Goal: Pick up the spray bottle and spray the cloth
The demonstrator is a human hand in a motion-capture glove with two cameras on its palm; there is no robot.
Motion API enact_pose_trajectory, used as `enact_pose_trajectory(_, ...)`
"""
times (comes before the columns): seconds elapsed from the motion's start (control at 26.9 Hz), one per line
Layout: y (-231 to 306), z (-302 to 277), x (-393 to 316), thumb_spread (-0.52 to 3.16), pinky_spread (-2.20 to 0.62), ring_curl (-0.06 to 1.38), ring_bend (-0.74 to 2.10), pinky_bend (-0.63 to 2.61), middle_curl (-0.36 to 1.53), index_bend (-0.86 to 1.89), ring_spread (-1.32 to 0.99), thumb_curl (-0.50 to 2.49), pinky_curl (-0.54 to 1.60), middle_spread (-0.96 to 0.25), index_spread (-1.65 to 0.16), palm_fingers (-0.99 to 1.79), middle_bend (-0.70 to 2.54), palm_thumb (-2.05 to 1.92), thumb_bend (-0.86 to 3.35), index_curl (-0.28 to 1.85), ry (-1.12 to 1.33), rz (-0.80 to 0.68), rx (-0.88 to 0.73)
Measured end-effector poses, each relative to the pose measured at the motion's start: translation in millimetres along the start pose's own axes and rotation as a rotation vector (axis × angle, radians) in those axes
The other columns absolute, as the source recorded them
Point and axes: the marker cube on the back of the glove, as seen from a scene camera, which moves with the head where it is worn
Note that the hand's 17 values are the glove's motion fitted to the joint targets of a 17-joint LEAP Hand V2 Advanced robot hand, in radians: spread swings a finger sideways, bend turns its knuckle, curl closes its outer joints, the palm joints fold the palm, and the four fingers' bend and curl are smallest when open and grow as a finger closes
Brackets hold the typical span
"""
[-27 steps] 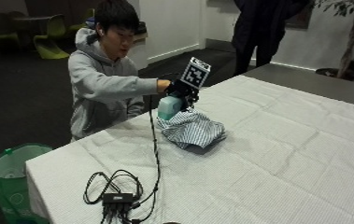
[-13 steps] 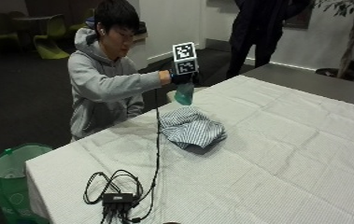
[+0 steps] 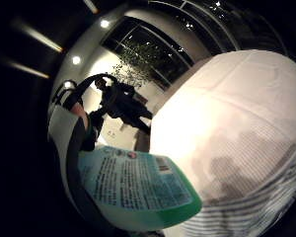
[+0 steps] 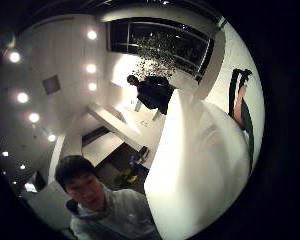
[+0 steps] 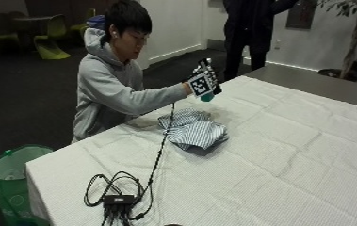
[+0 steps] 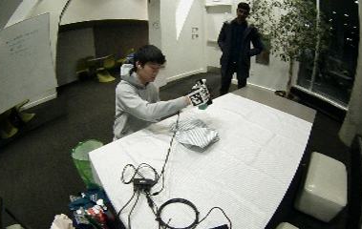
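- Outside view: your gloved right hand [image 5: 204,84] grips the spray bottle [image 5: 206,97], raised above the table [image 5: 303,155].
- Striped cloth [image 5: 193,132] lies below, nearer you.
- Aim the nozzle down at it before squeezing.

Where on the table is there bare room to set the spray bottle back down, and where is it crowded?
The right hand holds the spray bottle above the table. Bare tablecloth runs from the striped cloth out to the far edge and the end near the standing person. It is crowded around that cloth and at the near corner, where the cable bundle lies.
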Motion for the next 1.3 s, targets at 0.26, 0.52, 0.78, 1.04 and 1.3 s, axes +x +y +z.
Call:
enact_pose_trajectory(0.26,-21.6,36.6,57.3,0.12,-0.28,0.46,0.57,0.38,0.51,0.52,-0.19,0.74,0.43,-0.07,-0.18,1.37,0.66,0.95,-0.03,0.57,0.096,0.032,0.059)
enact_pose_trajectory(0.52,-18.1,47.4,95.2,0.13,-0.28,0.46,0.53,0.36,0.5,0.51,-0.16,0.74,0.42,-0.04,-0.16,1.31,0.64,0.93,-0.04,0.57,0.142,0.105,0.008)
enact_pose_trajectory(0.78,-12.2,26.8,76.3,0.4,-0.17,0.44,0.44,0.49,0.44,0.15,-0.13,0.74,0.45,-0.07,-0.21,0.73,0.4,0.93,-0.01,0.5,0.057,0.162,-0.062)
enact_pose_trajectory(1.04,24.6,-11.0,41.3,0.64,-0.01,0.42,0.37,0.57,0.38,0.03,-0.1,0.66,0.47,-0.08,-0.3,0.23,0.24,0.85,-0.05,0.37,0.037,0.161,-0.075)
enact_pose_trajectory(1.3,86.5,-42.6,3.9,0.77,0.07,0.36,0.37,0.56,0.37,0.08,-0.08,0.61,0.41,-0.07,-0.33,0.24,0.23,0.82,-0.04,0.29,0.049,0.149,-0.176)
